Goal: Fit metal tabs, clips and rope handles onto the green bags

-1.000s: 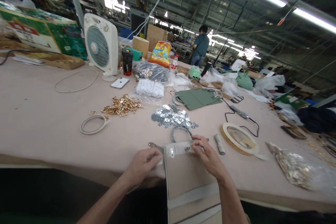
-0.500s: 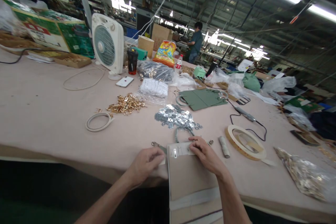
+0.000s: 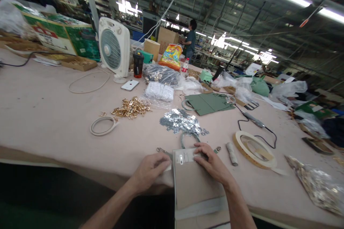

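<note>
A beige bag panel (image 3: 200, 186) with a grey-green strap handle (image 3: 183, 139) at its top lies over the table's front edge and hangs down toward me. A small silver metal plate (image 3: 181, 159) sits near its upper left corner. My right hand (image 3: 211, 161) rests on the upper right of the panel, thumb and fingers closed together at its top edge; what lies beneath the fingertips is hidden. Just left of the panel, my left hand (image 3: 150, 170) pinches a small pale piece of tape (image 3: 168, 168). Metal clasps (image 3: 160, 150) on green straps stick out at both sides.
Beyond the panel lie a pile of silver plates (image 3: 182, 121), gold prongs (image 3: 130, 108) and a green bag panel (image 3: 209, 103). To the right are a tape roll (image 3: 240, 150), a grey roll (image 3: 231, 154) and a corded tool (image 3: 254, 119). A fan (image 3: 114, 46) stands at back left.
The view has shifted slightly, so the table things sit a little lower and to the right. Both hands keep nearly the same place at the panel. A person in the background has moved left.
</note>
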